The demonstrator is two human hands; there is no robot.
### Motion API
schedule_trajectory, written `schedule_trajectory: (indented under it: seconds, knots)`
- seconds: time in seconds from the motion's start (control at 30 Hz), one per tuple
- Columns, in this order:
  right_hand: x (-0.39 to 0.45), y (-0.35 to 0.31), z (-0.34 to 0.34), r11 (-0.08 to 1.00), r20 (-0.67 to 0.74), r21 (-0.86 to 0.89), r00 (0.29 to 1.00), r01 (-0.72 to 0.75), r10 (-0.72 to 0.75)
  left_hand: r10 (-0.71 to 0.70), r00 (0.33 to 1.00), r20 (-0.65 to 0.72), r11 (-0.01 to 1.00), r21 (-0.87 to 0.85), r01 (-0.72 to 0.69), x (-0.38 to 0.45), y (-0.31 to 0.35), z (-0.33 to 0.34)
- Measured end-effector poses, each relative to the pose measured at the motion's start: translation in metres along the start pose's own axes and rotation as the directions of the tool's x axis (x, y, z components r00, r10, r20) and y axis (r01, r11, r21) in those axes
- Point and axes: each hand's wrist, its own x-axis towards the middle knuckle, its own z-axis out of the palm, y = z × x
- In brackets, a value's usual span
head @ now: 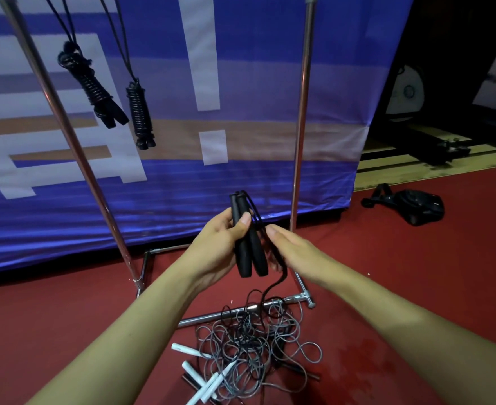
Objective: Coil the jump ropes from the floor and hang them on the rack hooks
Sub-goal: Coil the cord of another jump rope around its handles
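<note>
My left hand (220,244) grips two black jump rope handles (248,247) side by side, thumb across them. My right hand (295,252) is just right of the handles, its fingers behind the black rope (276,283) that trails down from them; whether it grips the rope is hidden. The rope runs into a tangled pile of grey and black ropes (249,346) with white handles (202,375) on the red floor. Two coiled black ropes (94,89) (140,112) hang from above on the metal rack (65,118).
The rack's right upright (300,118) and its base bars (220,315) stand on the red floor just beyond the pile. A blue banner (240,83) hangs behind the rack. A black bag (416,206) lies on the floor at the right.
</note>
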Motion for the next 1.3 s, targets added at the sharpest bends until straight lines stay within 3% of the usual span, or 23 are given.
schedule_trajectory:
  seconds: [0.07, 0.17, 0.3, 0.6, 0.67, 0.73, 0.8, 0.87, 0.93, 0.97, 1.1, 1.2, 1.3]
  knots:
    - [-0.001, 0.002, 0.006, 0.999, 0.037, 0.001, 0.999, -0.037, 0.037, -0.004, 0.997, -0.075, 1.0, -0.016, 0.003, 0.006, -0.002, 0.002]
    - [-0.006, -0.002, 0.019, 0.989, 0.149, -0.128, 0.988, 0.069, -0.049, 0.029, 0.982, -0.189, 0.999, 0.047, -0.02, 0.01, -0.006, 0.005]
    - [-0.008, -0.006, 0.026, 0.992, 0.149, -0.009, 0.981, 0.124, -0.121, 0.126, 0.981, -0.144, 0.977, 0.191, -0.097, 0.006, -0.008, 0.004]
    - [-0.011, -0.017, 0.008, 0.993, 0.255, 0.08, 0.961, 0.086, -0.104, 0.114, 0.988, -0.104, 0.992, 0.066, -0.108, 0.006, 0.005, -0.002]
    - [-0.014, -0.022, -0.005, 0.995, 0.314, 0.071, 0.945, 0.073, -0.092, 0.165, 0.982, -0.096, 0.953, 0.272, -0.133, 0.007, 0.008, -0.016]
    - [-0.018, -0.023, -0.022, 0.997, 0.399, 0.017, 0.914, 0.078, -0.078, 0.352, 0.936, 0.029, 0.728, 0.62, -0.293, 0.003, 0.017, -0.033]
    - [-0.021, -0.021, -0.038, 1.0, 0.513, -0.001, 0.858, 0.024, -0.02, 0.426, 0.845, 0.323, 0.341, 0.808, -0.48, -0.002, 0.027, -0.046]
    - [-0.024, -0.021, -0.049, 0.997, 0.626, -0.003, 0.778, -0.073, 0.059, 0.265, 0.822, 0.504, 0.046, 0.845, -0.533, -0.007, 0.031, -0.047]
    - [-0.024, -0.024, -0.056, 0.991, 0.717, -0.041, 0.687, -0.126, 0.117, 0.078, 0.841, 0.535, -0.104, 0.844, -0.527, -0.009, 0.022, -0.038]
    - [-0.024, -0.025, -0.058, 0.989, 0.743, -0.073, 0.654, -0.128, 0.14, -0.001, 0.858, 0.513, -0.08, 0.855, -0.512, -0.01, 0.015, -0.032]
    - [-0.023, -0.03, -0.065, 0.972, 0.752, -0.226, 0.624, -0.058, 0.212, -0.268, 0.872, 0.41, 0.218, 0.907, -0.359, -0.015, 0.0, -0.017]
    - [-0.024, -0.033, -0.068, 0.959, 0.752, -0.284, 0.616, -0.014, 0.232, -0.486, 0.788, 0.377, 0.537, 0.841, -0.071, -0.023, 0.001, -0.009]
    - [-0.025, -0.036, -0.068, 0.949, 0.773, -0.309, 0.597, 0.059, 0.215, -0.581, 0.708, 0.401, 0.608, 0.793, 0.049, -0.027, 0.0, -0.005]
